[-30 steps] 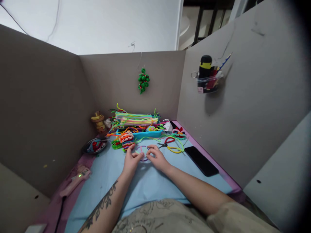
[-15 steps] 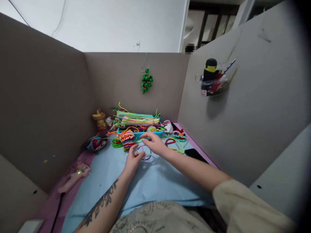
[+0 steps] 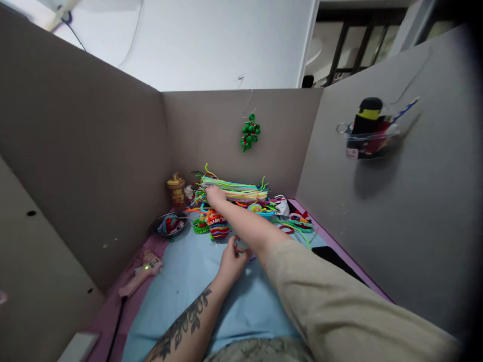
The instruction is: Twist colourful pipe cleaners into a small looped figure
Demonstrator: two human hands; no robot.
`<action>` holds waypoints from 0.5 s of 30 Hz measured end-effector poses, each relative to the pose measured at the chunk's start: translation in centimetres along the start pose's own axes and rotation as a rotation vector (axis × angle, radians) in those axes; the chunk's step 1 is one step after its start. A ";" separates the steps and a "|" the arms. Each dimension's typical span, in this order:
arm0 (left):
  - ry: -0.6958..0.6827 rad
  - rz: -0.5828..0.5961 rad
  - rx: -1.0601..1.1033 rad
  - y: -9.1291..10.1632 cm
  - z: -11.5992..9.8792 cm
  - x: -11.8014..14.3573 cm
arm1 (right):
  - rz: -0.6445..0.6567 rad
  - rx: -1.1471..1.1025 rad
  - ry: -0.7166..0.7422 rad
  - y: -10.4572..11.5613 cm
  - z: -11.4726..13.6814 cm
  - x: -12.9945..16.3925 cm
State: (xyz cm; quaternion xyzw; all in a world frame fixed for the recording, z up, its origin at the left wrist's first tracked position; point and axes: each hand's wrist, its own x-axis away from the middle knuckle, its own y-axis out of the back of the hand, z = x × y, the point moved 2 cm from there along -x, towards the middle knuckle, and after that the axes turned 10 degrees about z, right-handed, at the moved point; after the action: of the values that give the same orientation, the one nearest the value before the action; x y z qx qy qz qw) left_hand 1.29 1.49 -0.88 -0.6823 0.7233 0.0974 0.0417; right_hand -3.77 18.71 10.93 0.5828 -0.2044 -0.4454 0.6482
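Observation:
My right hand (image 3: 216,195) is stretched far forward and rests on the left end of a stack of coloured pipe cleaners (image 3: 237,188) at the back of the table; whether its fingers grip one cannot be told. My left hand (image 3: 231,261) stays on the light blue sheet (image 3: 188,281), fingers pinched on a small pipe-cleaner ring that my right forearm mostly hides. A striped red, orange and white pipe-cleaner figure (image 3: 218,223) lies just beyond my left hand.
Grey cardboard walls close off three sides. A pink glue gun (image 3: 139,274) lies at the left. A metal dish (image 3: 168,224) and a small yellow figure (image 3: 176,188) sit at back left. A black phone (image 3: 334,257) lies right. A green ornament (image 3: 249,131) hangs on the back wall.
My right hand left the ring and reached forward and left onto the pipe-cleaner stack. My left hand stayed on the ring. The view shifted left and closer.

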 end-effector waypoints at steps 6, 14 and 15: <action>-0.012 -0.014 0.026 -0.4 0.6 0.0 | 0.024 0.070 -0.027 -1.1 0.0 -0.1; 0.014 0.035 0.035 -0.5 0.7 -0.1 | 0.022 0.138 -0.092 0.2 -0.6 1.3; 0.015 0.033 0.040 -0.5 0.7 0.0 | 0.017 0.155 -0.096 0.4 -0.5 1.5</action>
State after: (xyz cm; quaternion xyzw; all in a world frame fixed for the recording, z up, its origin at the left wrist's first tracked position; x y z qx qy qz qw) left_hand 1.75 1.66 -1.60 -0.6701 0.7365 0.0786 0.0484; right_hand -2.43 17.78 10.83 0.6073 -0.2741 -0.4502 0.5944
